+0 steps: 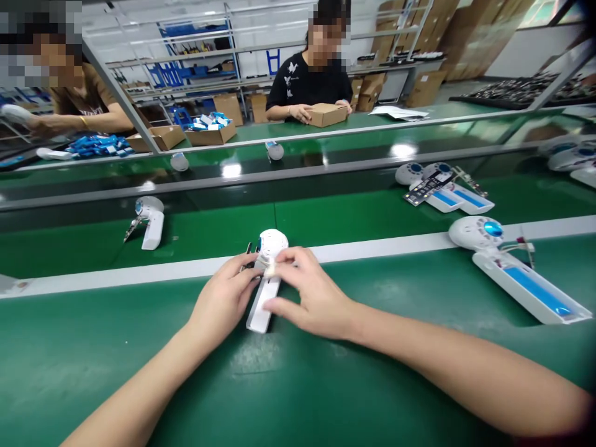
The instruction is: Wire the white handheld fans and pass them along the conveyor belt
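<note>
1. Left hand (216,307): fingers curled, tips drawn close together beside the neck of a white appliance (273,242). Probably bracing it from that side; whether anything is pinched cannot be told.
2. Right hand (321,298): partly open, thumb apart from the fingers and at the handle, other fingertips by a small pale piece (270,269) at the neck. Whether they grip it cannot be told.
3. White appliance, one: between the hands, round head away from the wearer, handle pointing back. This placing likely leaves the neck within reach of both hands.
4. Dark circuit board (248,249): at the left side of that appliance, partly hidden by fingers.
5. Green worktop (395,379): under the forearms and handle; a pale strip (372,250) runs along its far edge.
6. Second appliance (475,234): to the right, handle lying with its hollow side up, which leaves the blue lining (535,288) and loose wires exposed.
7. Green belt (326,214): beyond the strip, bearing one appliance (152,230) at left and a pair (454,192) at right, a board laid across the pair.
8. Co-worker (311,81): opposite, both hands on a carton (327,115), seemingly to steady it.
</note>
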{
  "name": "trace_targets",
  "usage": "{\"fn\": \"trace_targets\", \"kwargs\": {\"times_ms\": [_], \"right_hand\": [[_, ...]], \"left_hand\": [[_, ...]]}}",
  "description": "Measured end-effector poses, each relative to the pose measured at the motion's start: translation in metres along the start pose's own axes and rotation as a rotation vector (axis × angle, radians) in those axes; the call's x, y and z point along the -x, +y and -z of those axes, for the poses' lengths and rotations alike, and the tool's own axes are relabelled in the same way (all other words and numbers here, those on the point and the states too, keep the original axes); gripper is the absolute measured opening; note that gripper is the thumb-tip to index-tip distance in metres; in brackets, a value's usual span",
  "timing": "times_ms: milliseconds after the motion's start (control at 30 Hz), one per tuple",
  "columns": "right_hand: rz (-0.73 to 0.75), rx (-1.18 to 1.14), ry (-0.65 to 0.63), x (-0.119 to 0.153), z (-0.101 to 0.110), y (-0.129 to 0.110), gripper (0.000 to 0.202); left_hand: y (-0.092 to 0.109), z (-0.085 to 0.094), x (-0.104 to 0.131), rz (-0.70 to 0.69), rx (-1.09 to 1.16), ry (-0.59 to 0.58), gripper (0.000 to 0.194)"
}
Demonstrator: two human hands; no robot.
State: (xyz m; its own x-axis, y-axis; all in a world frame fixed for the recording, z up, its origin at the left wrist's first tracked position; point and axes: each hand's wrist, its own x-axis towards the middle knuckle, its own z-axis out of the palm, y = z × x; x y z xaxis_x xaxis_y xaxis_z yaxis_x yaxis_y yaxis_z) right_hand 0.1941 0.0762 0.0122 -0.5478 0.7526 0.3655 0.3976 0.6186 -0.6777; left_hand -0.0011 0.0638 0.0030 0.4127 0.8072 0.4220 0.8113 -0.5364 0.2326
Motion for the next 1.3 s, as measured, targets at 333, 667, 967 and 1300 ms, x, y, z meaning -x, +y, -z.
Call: {"fn": "trace_targets", "kwargs": {"times_ms": [333,667,967,1300], "right_hand": [[0.004,0.035,-0.158,-0.005,0.003,0.000,0.010],[-0.059,-0.106,-0.169,-0.010,-0.010,0.013,0.019],[-0.189,-0.244,-0.096,-0.015,-0.001,0.020,0.018],[-0.148,-0.192,-0.091,-0.009,0.000,0.009,0.021]], "left_hand": [[0.023,0.008,-0.003,-0.039,-0.153,-0.033,0.017],[0.026,-0.002,0.000,0.137,0.115,-0.017,0.019],[0.012,0.002,0.003,0.137,0.281,-0.027,0.047],[0.023,-0.002,0.003,0.054,0.322,-0.011,0.038]]}}
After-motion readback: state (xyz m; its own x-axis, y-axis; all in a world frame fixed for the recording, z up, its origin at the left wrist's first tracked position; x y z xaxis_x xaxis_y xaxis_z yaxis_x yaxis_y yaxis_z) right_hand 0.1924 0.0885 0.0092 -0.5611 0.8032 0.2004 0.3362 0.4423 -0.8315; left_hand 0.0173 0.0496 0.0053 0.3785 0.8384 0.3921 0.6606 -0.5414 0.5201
